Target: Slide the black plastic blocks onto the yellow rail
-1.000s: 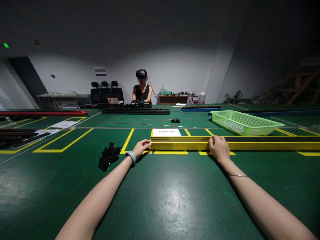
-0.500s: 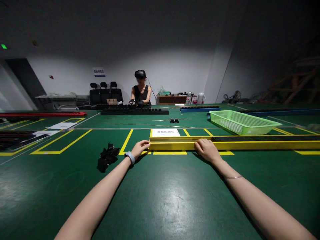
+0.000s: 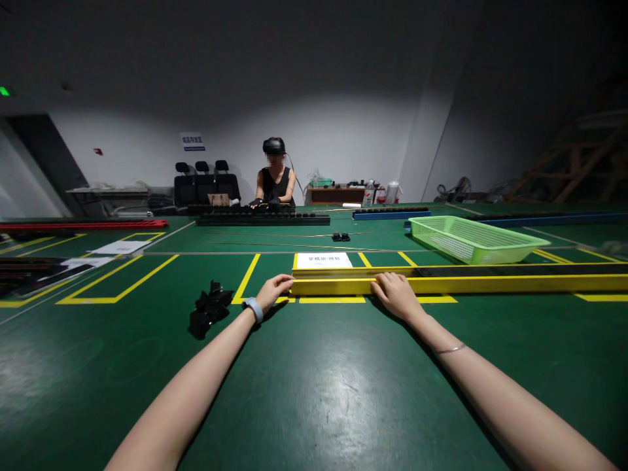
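A long yellow rail [image 3: 490,284] lies across the green table [image 3: 314,392], running off to the right. My left hand [image 3: 273,290] touches the rail's left end with its fingertips. My right hand [image 3: 395,294] rests on the rail a little right of that end, fingers laid over its top edge. Black parts sit inside the rail's channel further right. A white label sheet [image 3: 324,260] lies just behind the rail's left end.
A heap of black parts [image 3: 209,309] lies left of my left hand. A green mesh basket [image 3: 473,239] stands at the back right. Yellow tape lines mark the table. A person in a headset [image 3: 275,180] works at black rails [image 3: 262,218] across the table.
My right hand has slid left along the yellow rail, toward my left hand. My left hand has stayed at the rail's end.
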The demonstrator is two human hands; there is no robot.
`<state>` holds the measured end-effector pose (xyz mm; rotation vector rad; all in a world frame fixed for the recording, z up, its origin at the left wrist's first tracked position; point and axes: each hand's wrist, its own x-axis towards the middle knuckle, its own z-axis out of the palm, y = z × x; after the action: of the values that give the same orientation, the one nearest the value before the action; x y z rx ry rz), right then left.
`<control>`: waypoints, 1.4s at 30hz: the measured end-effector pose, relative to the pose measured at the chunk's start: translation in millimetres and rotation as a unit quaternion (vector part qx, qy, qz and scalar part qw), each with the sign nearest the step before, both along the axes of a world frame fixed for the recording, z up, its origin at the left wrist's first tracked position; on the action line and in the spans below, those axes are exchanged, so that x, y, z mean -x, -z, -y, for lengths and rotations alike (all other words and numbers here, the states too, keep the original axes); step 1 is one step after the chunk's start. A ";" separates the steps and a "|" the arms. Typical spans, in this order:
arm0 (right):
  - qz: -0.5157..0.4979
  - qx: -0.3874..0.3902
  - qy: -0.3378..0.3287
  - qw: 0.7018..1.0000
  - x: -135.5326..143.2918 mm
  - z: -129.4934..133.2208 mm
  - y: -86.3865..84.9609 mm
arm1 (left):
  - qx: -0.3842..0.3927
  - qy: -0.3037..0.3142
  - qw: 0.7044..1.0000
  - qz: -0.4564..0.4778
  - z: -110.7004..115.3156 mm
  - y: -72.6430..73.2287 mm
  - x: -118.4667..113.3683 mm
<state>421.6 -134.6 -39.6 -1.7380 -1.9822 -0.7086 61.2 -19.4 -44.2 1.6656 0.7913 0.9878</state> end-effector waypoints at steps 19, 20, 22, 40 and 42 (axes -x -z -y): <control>0.006 -0.002 0.006 1.000 1.4 -1.2 0.6 | -0.419 -0.247 0.788 -0.378 -15.9 -10.2 36.5; 0.005 -0.002 0.006 1.000 1.5 -1.1 0.5 | -0.457 -0.224 0.756 -0.411 -18.3 -13.6 43.7; 0.004 -0.001 0.006 1.000 1.6 -1.1 0.5 | -0.513 -0.192 0.705 -0.451 -21.0 -19.3 54.8; -0.003 -0.007 0.005 1.000 2.4 -1.0 0.7 | -0.329 -0.224 0.856 -0.329 -10.1 2.9 24.5; -0.003 -0.005 0.005 1.000 2.2 -1.3 0.7 | -0.304 -0.234 0.876 -0.293 -12.5 2.7 26.0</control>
<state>419.4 -133.3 -40.4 -1.7445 -1.9637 -0.7150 35.2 -6.9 -46.9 2.4506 1.4444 1.1437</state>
